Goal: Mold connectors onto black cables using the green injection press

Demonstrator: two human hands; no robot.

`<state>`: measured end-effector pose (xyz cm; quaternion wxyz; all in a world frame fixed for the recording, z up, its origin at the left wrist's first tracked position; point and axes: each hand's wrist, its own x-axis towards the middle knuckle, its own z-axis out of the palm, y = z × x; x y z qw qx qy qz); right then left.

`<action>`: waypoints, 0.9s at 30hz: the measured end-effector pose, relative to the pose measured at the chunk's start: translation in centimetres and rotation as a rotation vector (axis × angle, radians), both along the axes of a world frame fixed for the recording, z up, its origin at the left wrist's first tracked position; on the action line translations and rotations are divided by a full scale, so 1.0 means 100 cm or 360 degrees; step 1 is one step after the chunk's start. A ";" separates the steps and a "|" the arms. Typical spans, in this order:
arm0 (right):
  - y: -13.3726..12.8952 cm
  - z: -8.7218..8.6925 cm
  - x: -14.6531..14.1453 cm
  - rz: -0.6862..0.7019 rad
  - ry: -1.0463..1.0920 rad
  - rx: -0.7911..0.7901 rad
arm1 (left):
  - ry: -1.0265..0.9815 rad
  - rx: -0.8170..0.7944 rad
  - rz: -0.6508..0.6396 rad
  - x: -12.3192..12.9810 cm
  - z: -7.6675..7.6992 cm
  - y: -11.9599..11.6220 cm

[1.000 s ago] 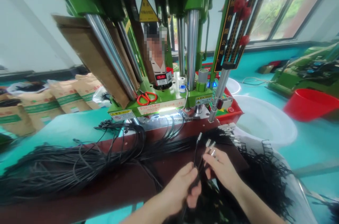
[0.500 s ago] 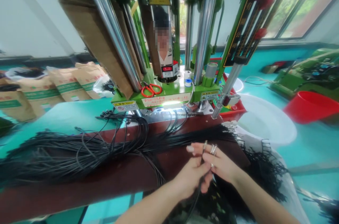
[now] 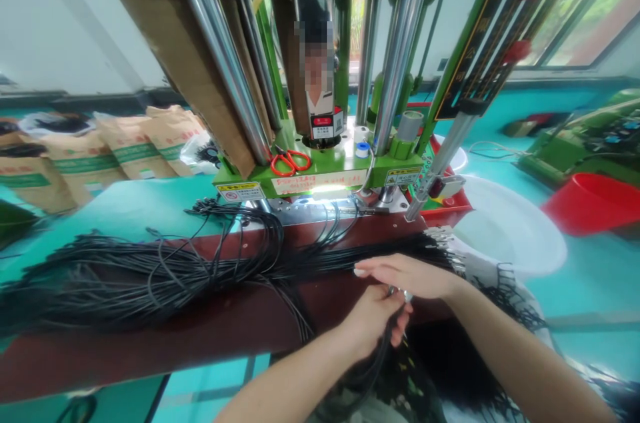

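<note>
In the head view, my left hand is closed round several black cables above my lap. Their small silver ends stick up out of the fist. Directly over those ends lies my right hand, palm down with its fingers stretched out to the left. Its thumb is hidden, and I cannot tell how firmly it touches the ends. A long pile of black cables covers the brown bench beyond my hands. Metal tips show at the pile's right end.
A green press with steel columns stands behind the bench; orange-handled scissors lie on it. Cables run into its lit lower slot. On the right are a white basin, a red bucket and more black cables. Paper sacks stand at left.
My right hand has turned from fingering a silver-ended cable beside the left to lying flat over the ends. More cables now show in my left fist. The view has shifted slightly.
</note>
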<state>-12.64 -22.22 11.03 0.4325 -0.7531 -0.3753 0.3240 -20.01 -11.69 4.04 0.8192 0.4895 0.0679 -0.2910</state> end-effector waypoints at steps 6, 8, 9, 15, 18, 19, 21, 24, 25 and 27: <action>0.007 -0.003 -0.002 0.0009 -0.0246 -0.0092 | 0.0143 -0.0076 0.0107 0.002 0.009 -0.003; 0.010 -0.001 -0.001 0.0110 -0.0359 -0.0142 | 0.0145 -0.0056 0.0072 0.000 0.008 -0.002; 0.012 0.000 -0.001 0.0166 -0.0398 -0.0161 | 0.0142 -0.0055 0.0066 -0.001 0.006 -0.001; 0.023 0.003 -0.001 0.0243 -0.0230 -0.0159 | -0.0026 0.0006 0.0016 -0.001 -0.005 0.010; 0.027 0.004 0.001 0.0354 -0.0422 -0.0176 | 0.0023 0.0069 -0.0122 0.004 -0.004 0.011; 0.028 0.005 0.002 0.0393 -0.0472 -0.0177 | 0.0036 0.0064 -0.0095 0.005 -0.002 0.011; 0.031 0.008 0.004 0.0438 -0.0491 -0.0150 | 0.0045 0.0007 0.0032 0.007 0.003 0.010; 0.035 0.013 0.006 0.0465 -0.0503 -0.0096 | 0.0053 -0.0103 0.0140 0.010 0.009 0.010; 0.037 0.013 0.007 0.0479 -0.0506 -0.0090 | 0.0075 -0.0114 0.0146 0.010 0.010 0.011; 0.038 0.008 0.011 0.0447 -0.0463 -0.0101 | 0.0099 -0.0119 0.0185 0.012 0.010 0.014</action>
